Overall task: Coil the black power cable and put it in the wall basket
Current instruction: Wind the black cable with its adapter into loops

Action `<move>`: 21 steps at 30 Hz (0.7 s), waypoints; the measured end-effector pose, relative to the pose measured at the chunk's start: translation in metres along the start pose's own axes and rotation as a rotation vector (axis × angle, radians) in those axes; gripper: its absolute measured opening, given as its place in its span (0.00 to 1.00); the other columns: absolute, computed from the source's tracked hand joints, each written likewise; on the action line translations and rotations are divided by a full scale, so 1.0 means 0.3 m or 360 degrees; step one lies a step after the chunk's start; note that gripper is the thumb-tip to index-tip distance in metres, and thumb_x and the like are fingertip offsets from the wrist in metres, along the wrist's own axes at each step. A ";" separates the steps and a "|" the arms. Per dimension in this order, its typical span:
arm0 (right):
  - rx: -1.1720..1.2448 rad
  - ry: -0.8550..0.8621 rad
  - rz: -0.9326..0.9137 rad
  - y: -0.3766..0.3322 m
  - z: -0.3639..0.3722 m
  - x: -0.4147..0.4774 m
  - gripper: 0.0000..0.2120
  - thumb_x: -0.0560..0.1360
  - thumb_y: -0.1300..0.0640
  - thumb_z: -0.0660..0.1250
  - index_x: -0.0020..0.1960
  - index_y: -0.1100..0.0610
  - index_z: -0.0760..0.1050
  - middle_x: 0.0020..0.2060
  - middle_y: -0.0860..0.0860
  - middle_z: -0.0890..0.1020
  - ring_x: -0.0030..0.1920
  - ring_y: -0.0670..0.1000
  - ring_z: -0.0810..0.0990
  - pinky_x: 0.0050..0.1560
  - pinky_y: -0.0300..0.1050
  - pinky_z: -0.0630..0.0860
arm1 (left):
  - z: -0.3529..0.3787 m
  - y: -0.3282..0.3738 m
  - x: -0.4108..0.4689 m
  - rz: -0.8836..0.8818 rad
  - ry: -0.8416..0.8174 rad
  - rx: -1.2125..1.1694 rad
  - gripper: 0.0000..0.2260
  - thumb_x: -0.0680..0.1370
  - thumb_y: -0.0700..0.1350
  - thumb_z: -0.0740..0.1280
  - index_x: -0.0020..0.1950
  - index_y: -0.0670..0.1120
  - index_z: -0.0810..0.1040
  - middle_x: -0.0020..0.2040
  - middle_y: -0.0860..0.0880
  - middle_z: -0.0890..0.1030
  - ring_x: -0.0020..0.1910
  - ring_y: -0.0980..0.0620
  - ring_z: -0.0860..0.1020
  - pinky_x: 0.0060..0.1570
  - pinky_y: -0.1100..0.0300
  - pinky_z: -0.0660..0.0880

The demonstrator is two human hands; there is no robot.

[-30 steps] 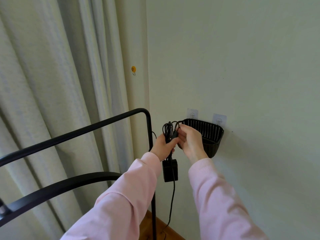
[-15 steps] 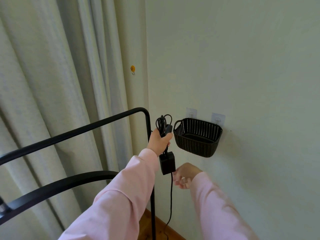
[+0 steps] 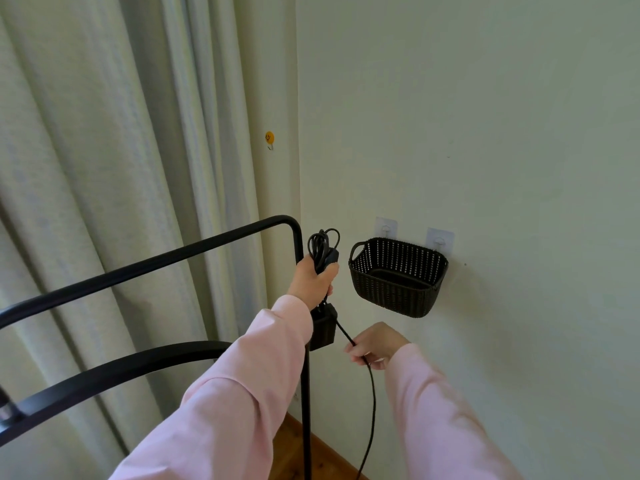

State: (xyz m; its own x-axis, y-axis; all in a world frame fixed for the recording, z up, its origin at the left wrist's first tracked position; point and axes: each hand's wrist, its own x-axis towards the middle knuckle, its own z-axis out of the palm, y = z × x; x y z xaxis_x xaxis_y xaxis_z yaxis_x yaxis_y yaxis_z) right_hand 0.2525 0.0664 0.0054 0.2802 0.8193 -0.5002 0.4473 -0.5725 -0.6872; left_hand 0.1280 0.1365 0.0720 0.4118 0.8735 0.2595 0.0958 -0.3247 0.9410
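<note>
My left hand [image 3: 311, 278] grips a bundle of loops of the black power cable [image 3: 322, 245], held upright to the left of the dark woven wall basket [image 3: 391, 292]. The cable's black adapter block [image 3: 322, 332] hangs just below that hand. My right hand [image 3: 375, 344] is lower, under the basket, and pinches the loose run of cable, which slants up to the adapter and drops down to the floor. The basket hangs from two clear adhesive hooks [image 3: 439, 241] on the wall, and its inside looks bare.
A black metal rack [image 3: 173, 256] with curved bars stands at the left, its upright post right beside my left hand. Pale curtains [image 3: 104, 168] hang behind it. A small orange hook [image 3: 269, 138] sticks on the wall corner. Wooden floor [image 3: 294, 448] shows below.
My right hand left the loops by the basket, dropped below it and took hold of the hanging cable, pulling it to the right. My left hand stayed beside the basket with the loops.
</note>
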 end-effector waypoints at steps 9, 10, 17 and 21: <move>0.0056 0.0524 -0.0378 -0.080 -0.049 -0.036 0.12 0.68 0.71 0.67 0.50 0.66 0.82 0.33 0.51 0.77 0.31 0.43 0.69 0.32 0.35 0.66 | 0.035 -0.016 -0.012 -0.0010 -0.0264 0.0326 0.05 0.77 0.44 0.62 0.41 0.50 0.69 0.33 0.52 0.74 0.31 0.55 0.75 0.37 0.62 0.73; 0.0112 0.0573 -0.0439 -0.084 -0.054 -0.043 0.12 0.68 0.71 0.67 0.49 0.64 0.83 0.34 0.52 0.78 0.32 0.43 0.70 0.35 0.36 0.67 | 0.038 -0.019 -0.013 -0.0019 -0.0280 0.0328 0.04 0.77 0.44 0.62 0.43 0.48 0.70 0.33 0.52 0.75 0.32 0.56 0.76 0.37 0.61 0.73; 0.0288 0.0773 -0.0576 -0.136 -0.087 -0.069 0.07 0.70 0.69 0.65 0.40 0.67 0.82 0.30 0.56 0.80 0.28 0.49 0.72 0.30 0.39 0.70 | 0.061 -0.032 -0.017 -0.0028 -0.0317 0.0298 0.04 0.77 0.43 0.63 0.46 0.43 0.71 0.33 0.50 0.75 0.31 0.53 0.73 0.34 0.61 0.72; 0.0359 0.0773 -0.0644 -0.149 -0.103 -0.083 0.09 0.69 0.71 0.63 0.40 0.68 0.82 0.28 0.55 0.78 0.27 0.49 0.71 0.29 0.38 0.70 | 0.062 -0.031 -0.014 -0.0012 -0.0315 0.0297 0.05 0.77 0.43 0.63 0.48 0.41 0.72 0.34 0.49 0.74 0.29 0.54 0.70 0.29 0.66 0.70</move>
State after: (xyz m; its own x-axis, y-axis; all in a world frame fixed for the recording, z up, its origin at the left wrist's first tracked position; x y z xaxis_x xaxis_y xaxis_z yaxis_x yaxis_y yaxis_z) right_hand 0.2518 0.0724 0.0649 0.5020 0.8614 0.0777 0.4240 -0.1668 -0.8902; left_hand 0.1424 0.1291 0.0582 0.5780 0.7941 0.1880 0.2575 -0.3961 0.8814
